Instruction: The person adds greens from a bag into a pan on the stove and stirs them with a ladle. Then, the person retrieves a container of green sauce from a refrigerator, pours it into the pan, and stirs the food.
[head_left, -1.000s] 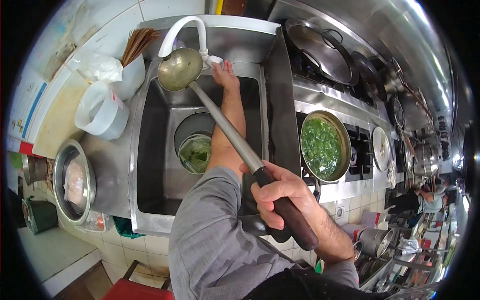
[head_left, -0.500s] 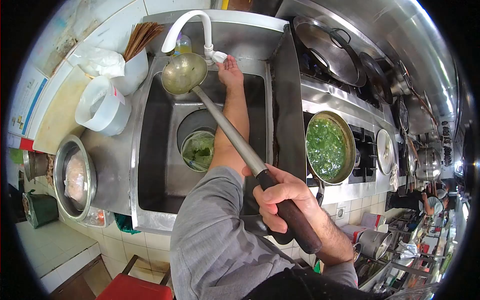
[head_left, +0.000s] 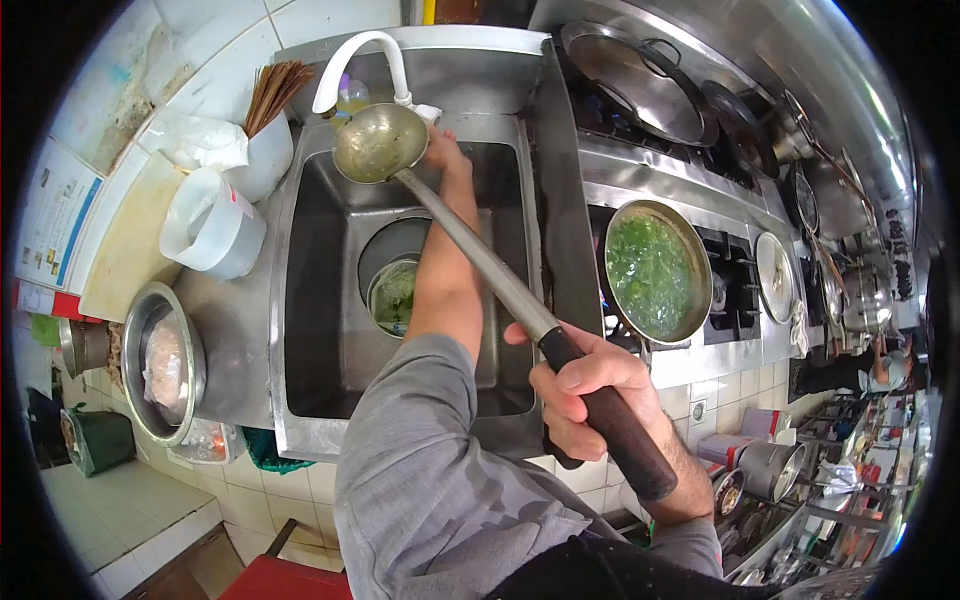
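With the right hand wrapped round the ladle over the sink, and the left hand at the tap, its grip too hidden to tell, a wrist twist could knock the bowl against those fingers.

Sink in the middle; tap at its back edge, bottle just behind. Left fingers by the tap's base, partly behind the ladle. Ladle slants across above the sink, bowl end toward the tap, right fingers around its handle. Greens in a container on the sink floor.

Left: table. Tub beside the sink; sticks in a pot behind; board left of the tub. Basin nearer, bag inside.

Right: stove. Pan in front, wok behind, plate right of the pan.
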